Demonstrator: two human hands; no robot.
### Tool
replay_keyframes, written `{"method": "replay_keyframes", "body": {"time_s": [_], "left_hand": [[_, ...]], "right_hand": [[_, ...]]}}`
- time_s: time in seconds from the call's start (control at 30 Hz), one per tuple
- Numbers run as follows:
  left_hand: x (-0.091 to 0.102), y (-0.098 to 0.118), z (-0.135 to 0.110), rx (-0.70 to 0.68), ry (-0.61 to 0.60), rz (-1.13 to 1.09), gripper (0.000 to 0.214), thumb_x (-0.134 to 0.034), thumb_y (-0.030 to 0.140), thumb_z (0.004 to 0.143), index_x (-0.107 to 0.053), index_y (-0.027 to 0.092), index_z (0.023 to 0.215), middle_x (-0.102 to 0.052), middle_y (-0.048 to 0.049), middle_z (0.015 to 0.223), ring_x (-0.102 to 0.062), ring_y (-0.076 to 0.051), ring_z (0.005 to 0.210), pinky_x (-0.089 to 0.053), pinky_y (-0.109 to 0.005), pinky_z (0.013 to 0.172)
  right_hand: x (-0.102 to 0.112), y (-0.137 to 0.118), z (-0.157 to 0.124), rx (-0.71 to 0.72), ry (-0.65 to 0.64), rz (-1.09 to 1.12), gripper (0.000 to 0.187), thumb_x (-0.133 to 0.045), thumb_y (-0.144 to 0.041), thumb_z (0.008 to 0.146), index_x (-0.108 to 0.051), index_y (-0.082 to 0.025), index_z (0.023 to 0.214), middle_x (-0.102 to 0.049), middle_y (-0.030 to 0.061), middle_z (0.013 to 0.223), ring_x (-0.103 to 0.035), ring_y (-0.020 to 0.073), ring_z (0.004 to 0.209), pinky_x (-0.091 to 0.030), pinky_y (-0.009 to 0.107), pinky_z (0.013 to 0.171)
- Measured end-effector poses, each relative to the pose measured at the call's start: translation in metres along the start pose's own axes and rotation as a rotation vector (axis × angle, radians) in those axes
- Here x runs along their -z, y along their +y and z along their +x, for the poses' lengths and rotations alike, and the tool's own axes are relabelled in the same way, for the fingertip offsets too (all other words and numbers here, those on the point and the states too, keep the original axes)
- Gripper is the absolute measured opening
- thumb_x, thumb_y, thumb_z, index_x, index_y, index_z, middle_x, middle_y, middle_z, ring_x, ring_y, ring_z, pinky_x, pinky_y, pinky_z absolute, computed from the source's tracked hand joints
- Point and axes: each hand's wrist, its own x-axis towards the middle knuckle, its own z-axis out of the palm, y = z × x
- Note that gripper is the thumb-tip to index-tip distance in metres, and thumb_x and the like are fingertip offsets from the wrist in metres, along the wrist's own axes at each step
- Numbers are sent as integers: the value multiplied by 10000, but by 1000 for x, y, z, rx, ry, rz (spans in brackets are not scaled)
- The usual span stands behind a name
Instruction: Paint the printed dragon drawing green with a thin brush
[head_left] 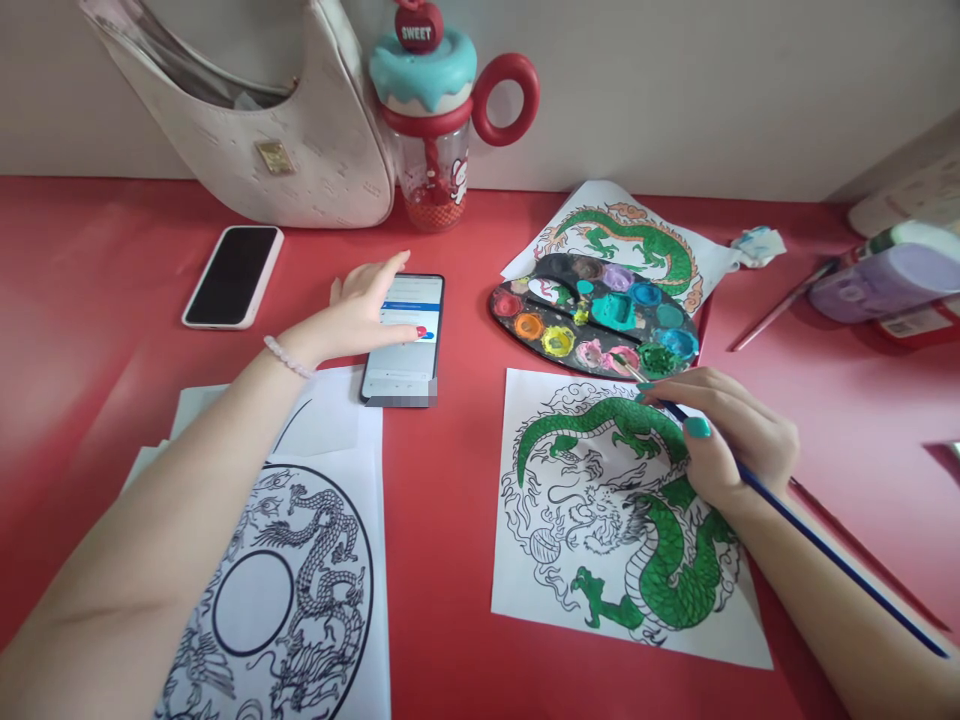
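Observation:
My right hand [739, 440] holds a thin paintbrush [817, 545] with a dark blue handle. Its tip is at the front edge of a black paint palette [553, 268], near the pink and dark green wells. Below the brush lies a sheet with a dragon drawing [679, 570], its body painted green, the head and clouds uncoloured. My left hand [358, 308] reaches over a lit smartphone [397, 365], the thumb on its screen. The other fingers are stretched out, holding nothing.
Uncoloured dragon prints [330, 560] lie under my left forearm. A second phone [234, 277], a white handbag [300, 150] and a donut-lidded cup [431, 160] stand behind. Another painted dragon sheet [637, 240] lies partly under the palette. Paint bottles [885, 285] and brushes are at right.

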Motion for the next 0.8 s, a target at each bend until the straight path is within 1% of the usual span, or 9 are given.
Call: {"method": "replay_keyframes", "body": {"time_s": [0.17, 0.33, 0.5, 0.67, 0.8], "left_hand": [[-2, 2, 1, 29, -2, 27, 966, -675, 461, 681, -134, 285, 1462, -240, -101, 1505, -131, -364, 1405, -63, -595, 1125], [-1, 0, 0, -11, 12, 3, 941, -671, 455, 691, -146, 303, 1457, -270, -91, 1494, -156, -362, 1399, -74, -591, 1125], [-1, -1, 0, -19, 0, -4, 942, -664, 426, 697, -126, 312, 1462, -279, -77, 1490, -149, -361, 1399, -77, -587, 1129], [3, 3, -2, 29, -37, -4, 934, -631, 435, 727, -86, 295, 1473, -214, -82, 1523, -97, -362, 1416, -64, -585, 1130], [7, -2, -3, 8, -69, -36, 913, -603, 435, 760, -53, 303, 1477, -182, -79, 1538, -86, -354, 1423, -58, -572, 1133]], "right_hand": [[0, 0, 0, 2, -5, 0, 254, -406, -193, 861, -648, -223, 933, -612, 37, 819, -589, 153, 740, -456, 315, 672], [0, 1, -1, -2, -5, 8, 246, -410, -187, 855, -643, -221, 928, -610, 40, 821, -590, 155, 750, -456, 315, 677], [0, 1, 0, 4, -4, 10, 249, -408, -181, 857, -642, -220, 930, -609, 41, 818, -586, 150, 740, -451, 313, 676], [0, 1, 0, 3, -11, 3, 244, -404, -183, 860, -638, -215, 923, -609, 42, 821, -586, 150, 752, -456, 312, 681], [1, 1, -1, -3, -15, 2, 242, -403, -187, 861, -633, -212, 930, -610, 40, 823, -585, 148, 756, -459, 310, 690]]}}
